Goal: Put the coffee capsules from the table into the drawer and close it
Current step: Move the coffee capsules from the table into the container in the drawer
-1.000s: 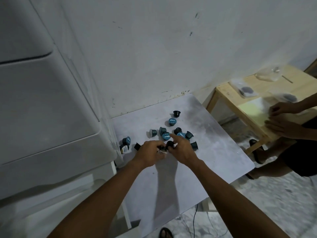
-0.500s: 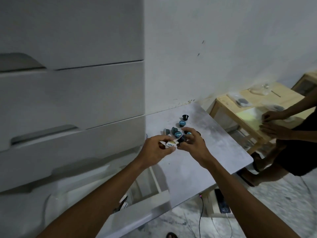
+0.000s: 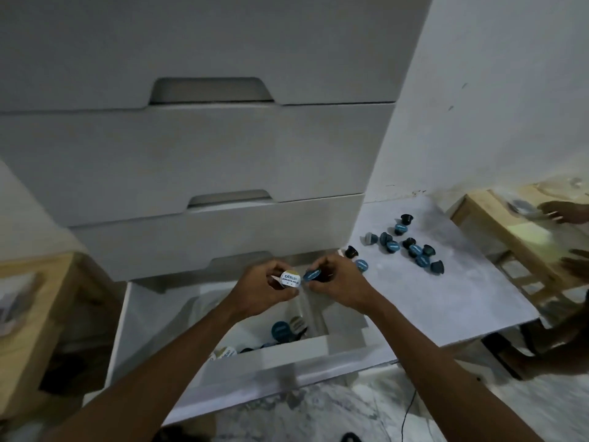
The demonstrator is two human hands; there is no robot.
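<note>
head view: left hand (image 3: 266,283) pinching white-lidded capsule (image 3: 290,278), right hand (image 3: 334,280) gripping blue-lidded capsule (image 3: 311,275), both hovering over open drawer (image 3: 255,365) back edge. loose capsules (image 3: 401,245) lying near table (image 3: 446,301) back-left corner.

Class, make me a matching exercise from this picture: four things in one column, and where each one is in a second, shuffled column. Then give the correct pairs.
Things
1. white-lidded capsule
2. blue-lidded capsule
3. loose capsules
4. open drawer

Places
A. scattered on the grey table
B. pulled out at the bottom of the white cabinet
C. held in the left hand
D. held in the right hand

Pairs: 1-C, 2-D, 3-A, 4-B
</note>
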